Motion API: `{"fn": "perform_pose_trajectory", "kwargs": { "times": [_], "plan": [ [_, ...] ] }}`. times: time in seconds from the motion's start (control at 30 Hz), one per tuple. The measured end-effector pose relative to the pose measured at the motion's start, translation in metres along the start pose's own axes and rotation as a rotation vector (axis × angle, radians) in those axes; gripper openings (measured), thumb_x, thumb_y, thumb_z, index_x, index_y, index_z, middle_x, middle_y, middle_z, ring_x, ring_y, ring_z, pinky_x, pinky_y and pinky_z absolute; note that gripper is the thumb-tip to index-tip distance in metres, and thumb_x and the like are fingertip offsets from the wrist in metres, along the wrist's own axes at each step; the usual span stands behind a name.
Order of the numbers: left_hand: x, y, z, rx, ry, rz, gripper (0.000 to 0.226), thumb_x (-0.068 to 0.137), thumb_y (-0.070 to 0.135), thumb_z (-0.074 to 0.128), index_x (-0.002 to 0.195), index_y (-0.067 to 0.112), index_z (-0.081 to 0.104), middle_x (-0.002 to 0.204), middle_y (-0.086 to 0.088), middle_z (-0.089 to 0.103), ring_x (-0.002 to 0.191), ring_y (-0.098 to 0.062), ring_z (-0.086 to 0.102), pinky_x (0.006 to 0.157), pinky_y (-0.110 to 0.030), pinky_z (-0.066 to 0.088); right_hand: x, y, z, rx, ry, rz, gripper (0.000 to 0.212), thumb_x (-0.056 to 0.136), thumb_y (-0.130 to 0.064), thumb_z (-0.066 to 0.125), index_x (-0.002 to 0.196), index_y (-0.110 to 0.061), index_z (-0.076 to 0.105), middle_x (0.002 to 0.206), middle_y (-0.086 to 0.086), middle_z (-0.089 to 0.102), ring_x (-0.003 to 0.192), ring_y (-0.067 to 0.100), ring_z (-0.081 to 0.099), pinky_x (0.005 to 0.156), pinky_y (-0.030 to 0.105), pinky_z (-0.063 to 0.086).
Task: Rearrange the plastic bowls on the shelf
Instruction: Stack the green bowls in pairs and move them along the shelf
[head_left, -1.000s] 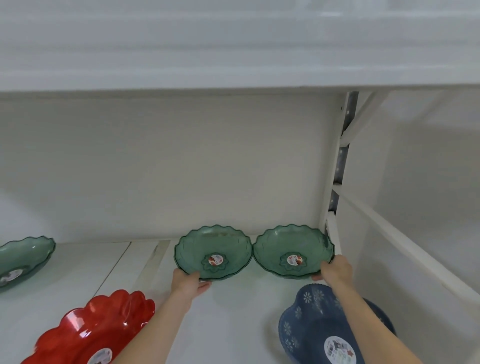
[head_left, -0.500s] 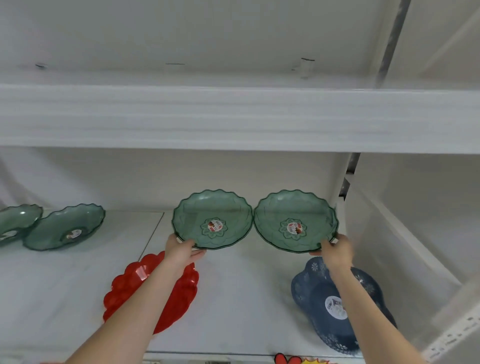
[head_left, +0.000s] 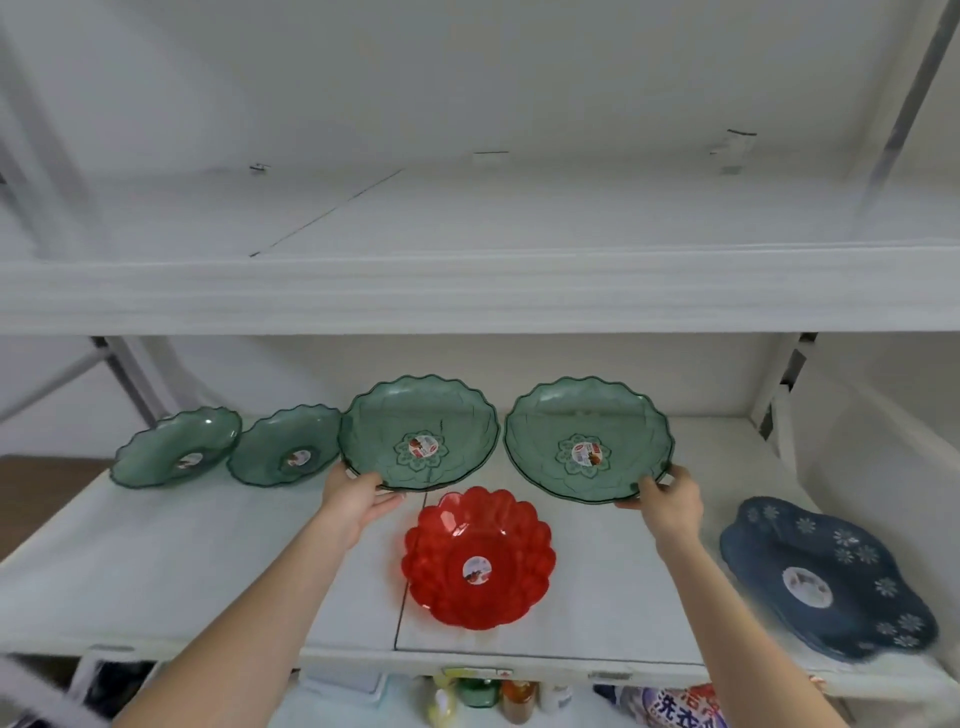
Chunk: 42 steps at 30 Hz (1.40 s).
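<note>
I hold two clear green scalloped bowls tilted up above the white shelf (head_left: 208, 561). My left hand (head_left: 353, 499) grips the lower rim of the left green bowl (head_left: 418, 432). My right hand (head_left: 670, 501) grips the lower right rim of the right green bowl (head_left: 587, 439). Two more green bowls rest tilted at the back left, one (head_left: 176, 454) beside the other (head_left: 284, 451). A red scalloped bowl (head_left: 477, 556) lies on the shelf below and between my hands. A dark blue flowered bowl (head_left: 826, 571) lies at the right.
An upper white shelf (head_left: 467, 291) runs across above the bowls. Shelf uprights stand at the right (head_left: 779, 384) and left (head_left: 130, 379). Bottles and packages (head_left: 498, 696) show on the level beneath the front edge.
Both held green bowls have come up and toward me, off the back of the shelf. The view has pulled back, so the red bowl now lies between my arms and further green bowls show.
</note>
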<state>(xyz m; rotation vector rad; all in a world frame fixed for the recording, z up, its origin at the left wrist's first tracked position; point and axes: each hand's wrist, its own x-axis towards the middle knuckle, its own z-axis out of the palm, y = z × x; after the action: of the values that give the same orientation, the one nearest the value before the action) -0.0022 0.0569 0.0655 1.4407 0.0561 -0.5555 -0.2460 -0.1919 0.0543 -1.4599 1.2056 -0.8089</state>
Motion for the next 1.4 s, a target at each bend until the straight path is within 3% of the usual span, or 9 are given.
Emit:
{"fn": "perform_pose_trajectory", "kwargs": {
  "times": [0.13, 0.23, 0.37, 0.63, 0.73, 0.8, 0.97, 1.1, 1.4],
  "plan": [
    [0.011, 0.015, -0.053, -0.007, -0.015, -0.026, 0.057, 0.091, -0.008, 0.045, 0.144, 0.008, 0.030, 0.130, -0.024, 0.056, 0.082, -0.036, 0.067, 0.059, -0.032, 0.061, -0.036, -0.007, 0.046, 0.010, -0.016, -0.003, 0.039, 0.092, -0.003, 0.044, 0.131, 0.001, 0.043, 0.093, 0.021, 0.069, 0.037, 0.006, 0.061, 0.039, 0.017, 0.039],
    [0.025, 0.024, -0.088, -0.029, -0.012, -0.020, 0.052, 0.090, -0.008, 0.044, 0.140, 0.003, 0.036, 0.127, -0.026, 0.059, 0.081, -0.037, 0.069, 0.059, -0.032, 0.061, -0.045, -0.010, 0.082, -0.003, -0.038, 0.000, 0.041, 0.090, -0.002, 0.045, 0.131, 0.002, 0.043, 0.105, 0.025, 0.069, 0.064, 0.030, 0.070, 0.037, 0.013, 0.040],
    [0.039, 0.031, -0.138, -0.080, 0.019, -0.025, 0.050, 0.089, -0.012, 0.044, 0.136, 0.005, 0.038, 0.123, -0.027, 0.059, 0.085, -0.041, 0.067, 0.067, -0.039, 0.062, -0.068, -0.018, 0.134, -0.058, -0.046, -0.004, 0.042, 0.087, -0.006, 0.052, 0.128, 0.002, 0.048, 0.104, 0.023, 0.068, 0.080, 0.038, 0.066, 0.064, 0.035, 0.050],
    [0.091, 0.069, -0.264, -0.059, -0.014, -0.045, 0.051, 0.087, -0.008, 0.053, 0.136, 0.003, 0.041, 0.122, -0.024, 0.063, 0.083, -0.036, 0.070, 0.059, -0.034, 0.062, -0.146, -0.031, 0.249, -0.077, 0.002, 0.016, 0.043, 0.087, -0.011, 0.053, 0.129, 0.000, 0.051, 0.109, 0.024, 0.068, 0.096, 0.039, 0.064, 0.080, 0.041, 0.050],
    [0.113, 0.085, -0.313, -0.041, -0.031, -0.063, 0.051, 0.088, -0.008, 0.050, 0.137, 0.004, 0.042, 0.124, -0.024, 0.062, 0.086, -0.037, 0.069, 0.059, -0.033, 0.062, -0.181, -0.040, 0.294, -0.040, 0.002, 0.050, 0.039, 0.090, -0.006, 0.048, 0.128, -0.001, 0.049, 0.086, 0.019, 0.072, 0.057, 0.017, 0.063, 0.054, 0.023, 0.046],
    [0.130, 0.098, -0.344, -0.040, -0.050, -0.063, 0.050, 0.089, -0.010, 0.048, 0.136, 0.005, 0.043, 0.124, -0.023, 0.062, 0.088, -0.037, 0.068, 0.061, -0.035, 0.062, -0.200, -0.044, 0.328, 0.013, -0.003, 0.060, 0.040, 0.091, -0.007, 0.047, 0.131, -0.003, 0.046, 0.090, 0.020, 0.073, 0.041, 0.001, 0.059, 0.039, 0.014, 0.039],
    [0.176, 0.124, -0.395, -0.051, -0.041, -0.053, 0.046, 0.090, -0.011, 0.046, 0.134, 0.003, 0.045, 0.114, -0.022, 0.065, 0.086, -0.036, 0.067, 0.071, -0.040, 0.059, -0.217, -0.056, 0.403, 0.069, -0.030, 0.089, 0.041, 0.090, -0.006, 0.045, 0.131, -0.003, 0.045, 0.066, -0.003, 0.061, 0.059, 0.027, 0.073, 0.047, 0.029, 0.036],
    [0.224, 0.130, -0.418, -0.072, 0.003, -0.060, 0.040, 0.092, -0.010, 0.043, 0.132, 0.000, 0.044, 0.123, -0.030, 0.059, 0.081, -0.038, 0.066, 0.056, -0.037, 0.061, -0.209, -0.056, 0.455, 0.126, -0.063, 0.064, 0.039, 0.092, -0.007, 0.046, 0.130, -0.003, 0.043, 0.088, 0.012, 0.069, 0.037, 0.008, 0.064, 0.048, 0.028, 0.040],
    [0.316, 0.089, -0.434, -0.083, 0.008, -0.053, 0.042, 0.091, -0.009, 0.045, 0.132, -0.002, 0.046, 0.123, -0.030, 0.060, 0.086, -0.039, 0.066, 0.058, -0.036, 0.062, -0.167, -0.025, 0.534, 0.070, -0.015, 0.048, 0.037, 0.092, -0.009, 0.044, 0.129, -0.003, 0.044, 0.105, 0.016, 0.066, 0.030, 0.005, 0.058, 0.049, 0.027, 0.038]
  ]
}}
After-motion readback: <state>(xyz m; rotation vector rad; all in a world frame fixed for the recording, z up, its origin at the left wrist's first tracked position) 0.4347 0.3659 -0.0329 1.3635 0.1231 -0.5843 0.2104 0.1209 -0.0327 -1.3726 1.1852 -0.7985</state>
